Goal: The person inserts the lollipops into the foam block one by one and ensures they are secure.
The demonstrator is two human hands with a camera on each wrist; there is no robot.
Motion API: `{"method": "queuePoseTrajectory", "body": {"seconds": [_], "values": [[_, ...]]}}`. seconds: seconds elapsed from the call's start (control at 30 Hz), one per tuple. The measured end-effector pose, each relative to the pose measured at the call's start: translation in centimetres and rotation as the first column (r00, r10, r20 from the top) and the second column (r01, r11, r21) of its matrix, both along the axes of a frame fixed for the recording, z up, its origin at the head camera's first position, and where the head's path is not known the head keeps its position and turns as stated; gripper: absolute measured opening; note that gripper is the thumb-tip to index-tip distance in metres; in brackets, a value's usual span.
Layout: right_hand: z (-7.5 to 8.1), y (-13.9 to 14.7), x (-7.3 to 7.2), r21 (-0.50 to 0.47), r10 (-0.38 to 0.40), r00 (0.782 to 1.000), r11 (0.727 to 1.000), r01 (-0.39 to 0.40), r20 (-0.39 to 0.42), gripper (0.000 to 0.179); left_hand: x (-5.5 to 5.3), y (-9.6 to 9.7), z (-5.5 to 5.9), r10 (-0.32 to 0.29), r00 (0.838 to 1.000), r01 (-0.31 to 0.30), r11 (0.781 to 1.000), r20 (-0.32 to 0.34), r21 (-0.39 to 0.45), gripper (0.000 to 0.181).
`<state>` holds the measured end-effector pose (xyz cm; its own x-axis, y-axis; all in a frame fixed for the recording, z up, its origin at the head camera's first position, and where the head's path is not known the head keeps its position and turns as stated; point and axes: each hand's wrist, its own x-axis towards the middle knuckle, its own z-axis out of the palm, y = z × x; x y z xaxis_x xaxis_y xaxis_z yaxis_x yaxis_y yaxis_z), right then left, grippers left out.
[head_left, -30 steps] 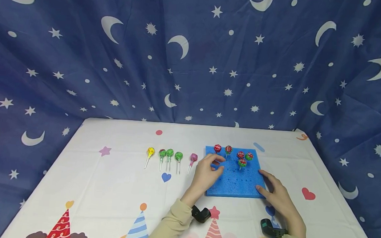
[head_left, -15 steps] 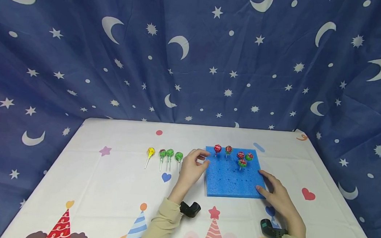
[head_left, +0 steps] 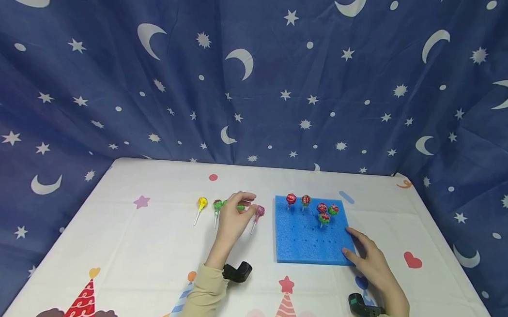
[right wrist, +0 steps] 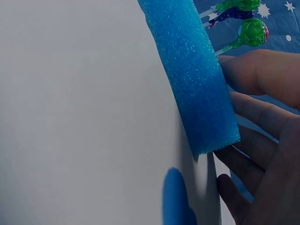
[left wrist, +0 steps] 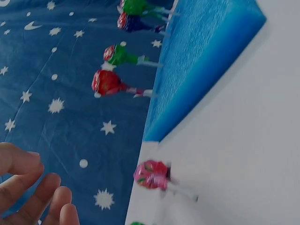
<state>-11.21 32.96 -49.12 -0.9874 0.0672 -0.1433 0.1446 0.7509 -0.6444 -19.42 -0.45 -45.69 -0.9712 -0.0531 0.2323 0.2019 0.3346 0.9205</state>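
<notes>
My left hand (head_left: pixel 232 220) hovers over the row of lollipops, fingers loosely bent, with nothing between them in the left wrist view. It partly hides a green lollipop (head_left: pixel 241 207). Just right of its fingertips lies a pink lollipop (head_left: pixel 260 211); to its left are a green-and-red lollipop (head_left: pixel 217 205) and a yellow lollipop (head_left: pixel 202 203). My right hand (head_left: pixel 372 260) rests its thumb and fingers, spread and fairly straight, on the right edge of a blue foam board (head_left: pixel 305 251). Several lollipops stand upright in the board's far part, among them a red lollipop (head_left: pixel 291 199).
Small holes dot the near part of the foam board. A white cloth (head_left: pixel 143 248) printed with party hats, hearts and stars covers the table. Behind it hangs a dark blue curtain (head_left: pixel 264 125) with moons and stars. Each wrist wears a black camera.
My left hand has moved left from above the foam board, past the pink lollipop, to the green lollipops. The right hand has stayed at the board's edge.
</notes>
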Motion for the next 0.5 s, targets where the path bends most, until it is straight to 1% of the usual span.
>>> {"method": "queuePoseTrajectory", "body": {"seconds": [0.1, 0.27, 0.4, 0.5], "values": [[0.0, 0.0, 0.0, 0.001, -0.004, 1.000, 1.000, 0.004, 0.009, 0.070, -0.2, -0.7, -0.1, 0.020, 1.000, -0.020, 1.000, -0.006, -0.001, 0.020], [-0.1, 0.1, 0.0, 0.006, -0.002, 1.000, 1.000, 0.002, 0.008, 0.071, -0.4, -2.2, -0.2, 0.058, 0.998, -0.058, 0.998, 0.008, 0.009, 0.021], [-0.1, 0.0, -0.1, 0.006, 0.002, 1.000, 1.000, -0.002, 0.005, 0.071, -0.5, -3.6, -0.2, 0.108, 0.994, -0.109, 0.994, 0.022, 0.011, 0.022], [0.0, -0.1, -0.1, 0.007, 0.004, 1.000, 1.000, -0.004, 0.003, 0.071, -0.7, -4.7, -0.1, 0.144, 0.989, -0.144, 0.990, 0.027, -0.004, 0.022]]}}
